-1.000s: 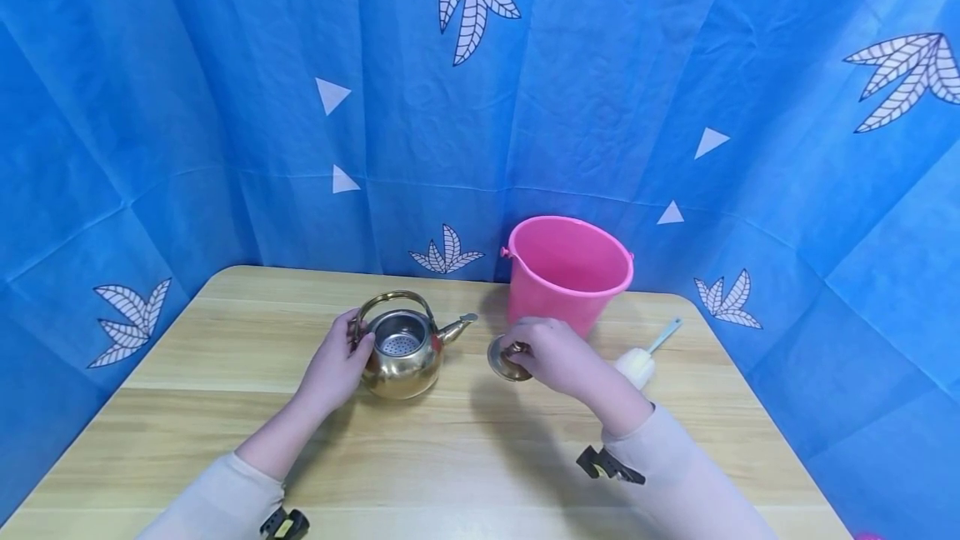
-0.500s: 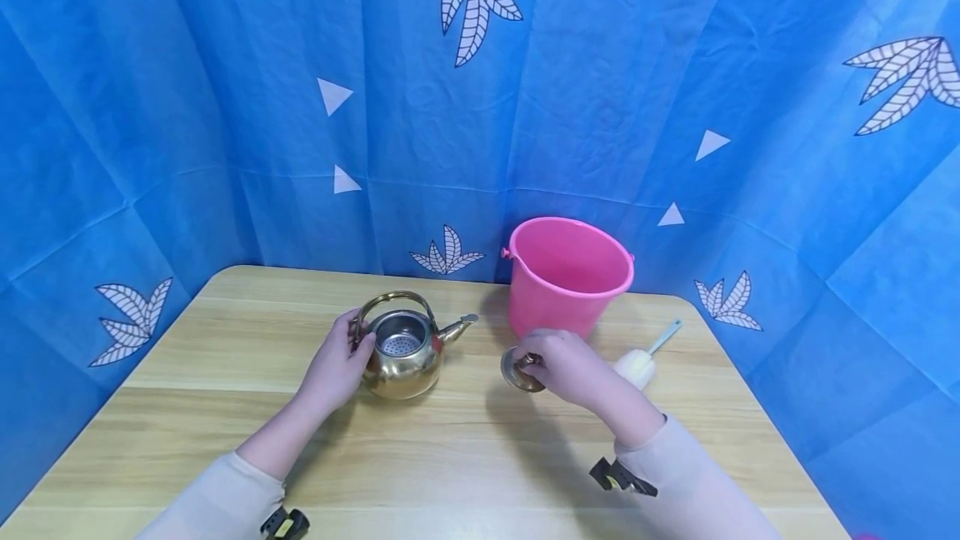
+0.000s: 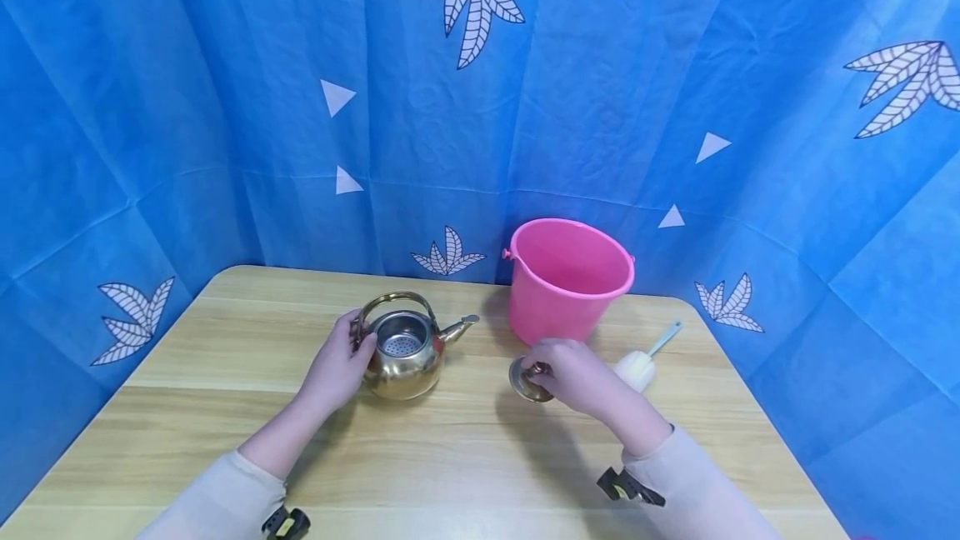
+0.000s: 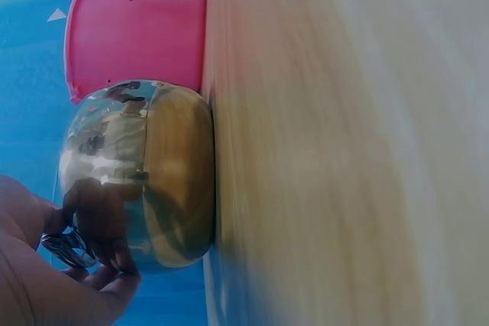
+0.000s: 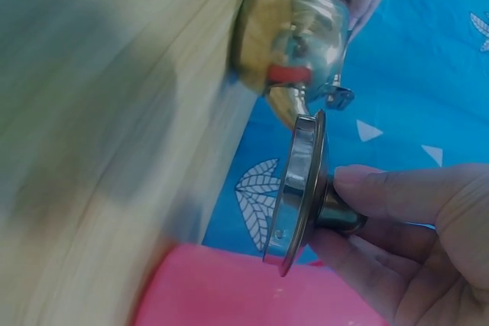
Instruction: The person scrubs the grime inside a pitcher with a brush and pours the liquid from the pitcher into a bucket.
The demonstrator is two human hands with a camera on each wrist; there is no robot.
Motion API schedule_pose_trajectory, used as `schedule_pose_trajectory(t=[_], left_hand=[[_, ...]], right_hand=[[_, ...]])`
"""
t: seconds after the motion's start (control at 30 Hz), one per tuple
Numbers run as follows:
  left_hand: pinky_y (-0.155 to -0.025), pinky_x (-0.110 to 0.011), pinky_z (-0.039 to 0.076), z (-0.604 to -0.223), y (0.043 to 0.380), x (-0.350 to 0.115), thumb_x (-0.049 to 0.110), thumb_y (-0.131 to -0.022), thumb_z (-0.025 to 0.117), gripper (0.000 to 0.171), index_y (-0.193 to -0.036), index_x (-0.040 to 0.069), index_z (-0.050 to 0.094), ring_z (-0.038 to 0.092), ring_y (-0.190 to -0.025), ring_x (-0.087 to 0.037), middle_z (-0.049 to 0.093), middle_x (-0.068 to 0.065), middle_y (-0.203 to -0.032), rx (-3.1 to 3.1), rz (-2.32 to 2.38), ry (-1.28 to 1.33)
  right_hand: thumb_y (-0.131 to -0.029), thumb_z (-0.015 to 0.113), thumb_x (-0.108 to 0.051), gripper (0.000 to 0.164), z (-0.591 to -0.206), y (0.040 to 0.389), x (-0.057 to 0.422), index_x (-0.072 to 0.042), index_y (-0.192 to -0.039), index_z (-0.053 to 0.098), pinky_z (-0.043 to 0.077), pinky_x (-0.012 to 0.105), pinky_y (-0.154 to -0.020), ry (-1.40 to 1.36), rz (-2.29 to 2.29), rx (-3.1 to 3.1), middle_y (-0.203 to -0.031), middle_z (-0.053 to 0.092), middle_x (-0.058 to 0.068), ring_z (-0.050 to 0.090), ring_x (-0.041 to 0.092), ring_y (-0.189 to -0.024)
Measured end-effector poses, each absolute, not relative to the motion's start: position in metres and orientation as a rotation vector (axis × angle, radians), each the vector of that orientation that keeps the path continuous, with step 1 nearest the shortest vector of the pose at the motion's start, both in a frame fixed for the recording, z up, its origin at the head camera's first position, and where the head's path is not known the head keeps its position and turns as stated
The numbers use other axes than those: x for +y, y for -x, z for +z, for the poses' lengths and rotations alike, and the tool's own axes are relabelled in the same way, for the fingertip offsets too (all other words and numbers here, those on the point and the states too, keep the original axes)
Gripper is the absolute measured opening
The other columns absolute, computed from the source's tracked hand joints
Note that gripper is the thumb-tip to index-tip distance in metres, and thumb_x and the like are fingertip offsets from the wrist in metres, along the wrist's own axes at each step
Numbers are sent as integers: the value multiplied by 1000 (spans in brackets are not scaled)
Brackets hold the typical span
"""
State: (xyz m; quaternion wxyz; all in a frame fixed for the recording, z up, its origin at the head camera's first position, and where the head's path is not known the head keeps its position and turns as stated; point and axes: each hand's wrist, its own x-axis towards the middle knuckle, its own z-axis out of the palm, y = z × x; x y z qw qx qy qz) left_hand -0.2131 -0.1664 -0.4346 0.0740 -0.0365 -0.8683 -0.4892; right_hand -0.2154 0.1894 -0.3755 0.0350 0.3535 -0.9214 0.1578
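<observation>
A brass-coloured kettle (image 3: 405,375) stands upright on the table, its spout (image 3: 455,329) pointing right. Its top is uncovered and shows a perforated metal strainer (image 3: 401,345) inside. My left hand (image 3: 337,365) grips the lower left end of the kettle's arched handle (image 3: 393,297); in the left wrist view the thumb and fingers (image 4: 118,284) close round it beside the shiny body. Right of the spout, my right hand (image 3: 573,375) pinches the kettle lid (image 5: 299,188) by its knob (image 5: 340,211). The lid hangs above the tabletop, tilted in the head view.
A pink bucket (image 3: 551,315) stands at the back of the table, behind my right hand. To its right lies a white-headed brush (image 3: 636,369) with a pale blue handle, partly behind my forearm. Blue patterned cloth (image 3: 435,123) hangs round the wooden table (image 3: 420,473).
My right hand has moved a little right and toward me, carrying the lid away from the kettle. The left hand and the kettle have stayed in place.
</observation>
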Motion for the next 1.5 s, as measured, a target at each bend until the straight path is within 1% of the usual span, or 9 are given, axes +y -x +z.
schedule_pose_trajectory(t=[0.3,0.57,0.73,0.93,1.17,1.33,1.5], left_hand=[[-112,-57,35,-433,213,-166,15,-105,49,59,-152,-9,22,46,-133,-47,48,-32,-140,-2615,-1454,106],[-113,-57,34,-433,213,-164,15,-105,49,59,-152,-9,24,45,-133,-47,48,-32,-141,-2612,-1445,108],[-113,-57,34,-431,213,-164,15,-105,49,59,-152,-9,23,46,-133,-47,49,-32,-140,-2612,-1436,112],[-113,-57,34,-431,212,-164,15,-105,48,58,-152,-10,23,46,-133,-47,49,-32,-140,-2616,-1442,108],[-113,-57,34,-431,212,-164,15,-105,48,58,-152,-9,23,45,-133,-47,49,-31,-140,-2619,-1445,106],[-113,-56,34,-432,212,-164,15,-105,48,58,-152,-9,23,46,-133,-46,50,-31,-139,-2621,-1439,101],[-113,-57,34,-431,212,-164,15,-105,48,58,-152,-8,24,45,-134,-46,49,-31,-140,-2624,-1442,91]], right_hand=[[-79,81,3,22,-381,216,198,-7,-98,76,58,30,-77,-1055,504,-2860,-90,71,-1,66,15,-85],[-76,83,2,23,-385,214,205,-10,-95,77,57,27,-74,-1058,488,-2888,-87,71,-4,65,12,-83],[-77,81,4,21,-388,214,209,-12,-89,77,56,24,-70,-1061,509,-2915,-83,70,-6,63,10,-79],[-76,80,5,21,-390,212,213,-10,-89,76,56,24,-70,-1074,523,-2945,-85,71,-4,65,10,-79],[-75,79,6,21,-394,211,216,-10,-89,76,55,24,-69,-1082,537,-2965,-83,70,-5,63,7,-77],[-75,80,6,21,-395,210,217,-11,-88,76,55,25,-69,-1069,535,-2980,-82,70,-6,63,8,-76],[-75,82,2,21,-397,208,216,-11,-91,76,57,32,-76,-1010,503,-3016,-86,72,-5,66,13,-83]])
